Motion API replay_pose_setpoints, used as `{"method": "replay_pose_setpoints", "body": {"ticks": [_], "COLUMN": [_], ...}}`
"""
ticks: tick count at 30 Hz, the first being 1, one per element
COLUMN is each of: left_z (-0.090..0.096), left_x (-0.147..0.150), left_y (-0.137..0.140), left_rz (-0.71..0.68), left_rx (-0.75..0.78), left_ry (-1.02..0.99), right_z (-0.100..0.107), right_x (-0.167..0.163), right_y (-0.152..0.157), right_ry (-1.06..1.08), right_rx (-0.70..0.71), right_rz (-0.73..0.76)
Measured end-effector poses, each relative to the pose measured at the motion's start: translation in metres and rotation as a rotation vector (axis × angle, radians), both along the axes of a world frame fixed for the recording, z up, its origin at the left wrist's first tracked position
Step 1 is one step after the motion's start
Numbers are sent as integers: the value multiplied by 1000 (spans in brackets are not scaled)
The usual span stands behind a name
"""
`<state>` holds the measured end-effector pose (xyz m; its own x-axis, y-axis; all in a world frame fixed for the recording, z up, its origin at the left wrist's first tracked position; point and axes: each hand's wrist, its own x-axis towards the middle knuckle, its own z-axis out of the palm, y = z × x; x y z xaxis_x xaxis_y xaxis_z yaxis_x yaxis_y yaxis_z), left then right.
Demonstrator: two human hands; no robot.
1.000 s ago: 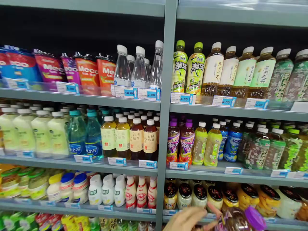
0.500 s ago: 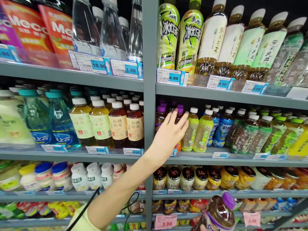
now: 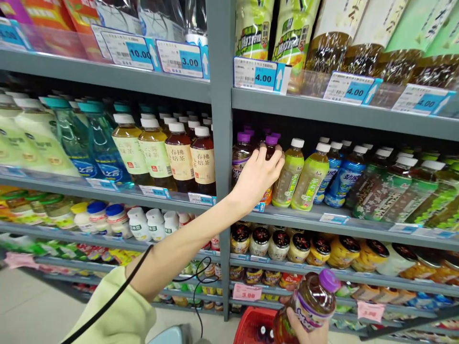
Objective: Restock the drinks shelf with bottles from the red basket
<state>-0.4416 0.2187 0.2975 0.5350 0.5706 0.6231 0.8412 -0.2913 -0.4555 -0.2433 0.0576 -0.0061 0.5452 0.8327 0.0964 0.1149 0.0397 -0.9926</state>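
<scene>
My left hand reaches up to the middle shelf and wraps around a purple-capped bottle of dark drink standing at the front. A second purple-capped bottle stands just left of it, against the grey upright post. Low at the bottom edge, my right hand holds another purple-capped bottle of the same kind, tilted to the right. Only the fingers of that hand show.
A red basket with bottles inside sits below my right hand. Green-labelled bottles with white caps stand right of my left hand. Jars fill the shelf beneath. Price tags reading 4.00 line the shelf above.
My left hand rose from the bottom edge to the middle shelf and closed on the purple-capped bottle there. The view moved closer and lower, and the bottle in my right hand came into sight.
</scene>
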Motion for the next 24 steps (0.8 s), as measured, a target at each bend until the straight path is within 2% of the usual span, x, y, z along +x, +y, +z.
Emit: {"method": "replay_pose_setpoints", "body": {"ticks": [3, 6, 13, 21, 24], "left_z": [-3, -4, 2, 0, -5], "left_x": [2, 5, 11, 14, 15], "left_y": [10, 17, 19, 34, 36], "left_rz": [-12, -29, -4, 26, 26], "left_rx": [-13, -39, -73, -21, 2], "left_ry": [-42, -80, -74, -49, -65], "right_z": [5, 11, 15, 1, 2], "right_x": [-5, -8, -10, -9, -11], "right_y": [0, -1, -1, 1, 1], "right_ry": [62, 88, 69, 99, 116], "right_rx": [39, 73, 71, 56, 79], "right_rz": [117, 165, 166, 129, 141]}}
